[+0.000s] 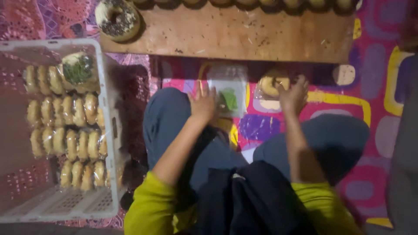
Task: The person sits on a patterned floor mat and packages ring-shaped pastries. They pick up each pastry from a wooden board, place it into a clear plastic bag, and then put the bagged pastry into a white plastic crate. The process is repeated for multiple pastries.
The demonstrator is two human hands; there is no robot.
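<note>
Clear plastic bags: a small stack of clear plastic bags with a green patch on it lies on the patterned mat, between the person's knees and just below the edge of the wooden counter.
Left hand: the left hand rests at the left edge of the bags, fingers spread and loosely open, touching the plastic; blur hides whether it pinches a sheet.
Right hand: the right hand is open with fingers splayed, on or just above a wrapped doughnut lying on the mat right of the bags; whether it grips the wrapper I cannot tell.
Counter: a low board, with a sprinkle-topped doughnut at its left end and a row of more doughnuts along the far edge, cut off by the frame.
Crate: a white plastic crate stands to the person's left, holding rows of bagged doughnuts set on edge, with a green-topped doughnut lying on the top row.
Person: seated cross-legged, grey trousers, yellow-green sleeves.
</note>
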